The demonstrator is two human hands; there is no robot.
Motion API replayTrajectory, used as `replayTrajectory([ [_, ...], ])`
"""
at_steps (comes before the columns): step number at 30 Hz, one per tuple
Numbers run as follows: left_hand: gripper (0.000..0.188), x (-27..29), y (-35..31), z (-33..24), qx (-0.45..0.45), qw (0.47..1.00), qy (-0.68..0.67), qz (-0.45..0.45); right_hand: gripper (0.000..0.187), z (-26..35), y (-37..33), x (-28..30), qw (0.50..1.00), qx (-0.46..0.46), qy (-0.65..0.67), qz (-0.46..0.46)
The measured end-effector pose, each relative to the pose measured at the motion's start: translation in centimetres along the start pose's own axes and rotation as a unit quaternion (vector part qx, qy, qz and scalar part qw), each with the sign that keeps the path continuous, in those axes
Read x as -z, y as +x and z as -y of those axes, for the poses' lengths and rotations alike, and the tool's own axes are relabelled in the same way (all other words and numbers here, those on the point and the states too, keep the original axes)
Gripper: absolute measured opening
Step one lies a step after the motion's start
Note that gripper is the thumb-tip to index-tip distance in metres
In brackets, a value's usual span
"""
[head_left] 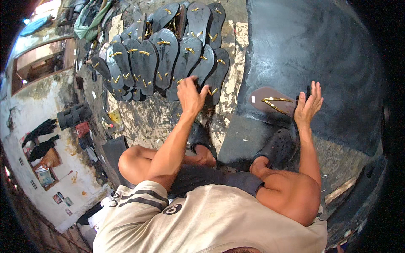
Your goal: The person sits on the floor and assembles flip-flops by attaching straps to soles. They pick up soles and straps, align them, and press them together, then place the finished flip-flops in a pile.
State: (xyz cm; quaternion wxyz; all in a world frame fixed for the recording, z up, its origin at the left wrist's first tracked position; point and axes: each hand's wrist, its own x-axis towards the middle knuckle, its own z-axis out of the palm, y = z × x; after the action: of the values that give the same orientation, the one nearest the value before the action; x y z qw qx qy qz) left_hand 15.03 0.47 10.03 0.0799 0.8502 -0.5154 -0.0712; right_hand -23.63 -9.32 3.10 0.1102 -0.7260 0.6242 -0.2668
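My left hand [190,98] is at the near edge of the rows of dark sandal soles [163,55]. Its thumb stands apart from the slightly bent fingers, and nothing shows in the grasp; I cannot tell whether the fingertips touch a sole. The soles face up, overlapping, with small gold strap pieces poking through them. On the black sheet [312,46] at right lies one brown sandal [262,93] with a gold thong strap and a small white label. Beside its right end my right hand [309,106] is raised, fingers stretched out, holding nothing.
My feet in dark clogs [276,148] rest close behind the soles and the sheet. A stained pale wall [63,97] with a window opening rises at left. A green bag [88,25] stands at the far left among clutter.
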Motion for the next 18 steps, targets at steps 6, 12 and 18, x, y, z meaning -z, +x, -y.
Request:
replayTrajectory([
  [6, 0.067, 0.7, -1.4, 3.6, -0.069, 0.989, 0.133, 0.021, 0.054, 3.6, 2.3, -0.4, 0.993, 0.044, 0.112, 0.015],
  [12, 0.036, 3.4, -1.1, 2.5, -0.133, 0.985, 0.023, -0.106, 0.047, 3.1, 2.5, 1.2, 0.988, 0.013, 0.153, -0.021],
  [18, 0.024, 7.5, 0.4, -2.1, -0.163, 0.965, -0.119, -0.169, 0.034, 4.8, 3.6, 2.4, 0.968, -0.04, 0.247, 0.018],
])
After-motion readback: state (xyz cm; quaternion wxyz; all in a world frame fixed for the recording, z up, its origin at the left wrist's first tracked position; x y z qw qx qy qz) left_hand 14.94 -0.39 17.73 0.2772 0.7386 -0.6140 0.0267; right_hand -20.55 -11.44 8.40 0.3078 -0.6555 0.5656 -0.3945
